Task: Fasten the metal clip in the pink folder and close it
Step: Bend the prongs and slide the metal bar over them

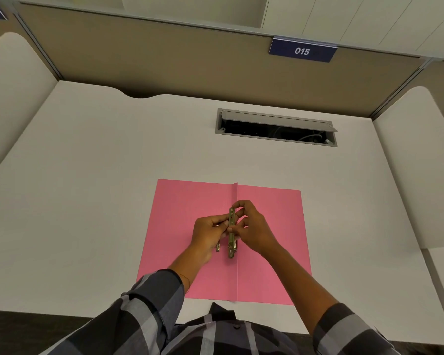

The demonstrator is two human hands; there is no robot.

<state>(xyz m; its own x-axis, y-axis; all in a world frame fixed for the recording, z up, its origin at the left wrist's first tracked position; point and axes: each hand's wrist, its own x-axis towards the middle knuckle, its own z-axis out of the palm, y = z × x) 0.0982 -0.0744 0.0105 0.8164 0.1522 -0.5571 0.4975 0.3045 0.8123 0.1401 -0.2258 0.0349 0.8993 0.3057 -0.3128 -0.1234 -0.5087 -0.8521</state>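
Note:
The pink folder [272, 252] lies open and flat on the white desk, its centre fold running towards me. A brass-coloured metal clip bar [231, 242] stands along the fold, pointing away from me. My left hand [210, 233] pinches the clip from the left near its upper half. My right hand [251, 226] grips it from the right, thumb and fingers on the top part. Under my left hand, the end of a second metal strip [217, 248] peeks out on the folder's left leaf.
The white desk [100, 201] has an open grey cable hatch [276, 128] at the back right. Beige partition walls enclose the desk on three sides, with a blue tag reading 015 [302, 50] on the rear one.

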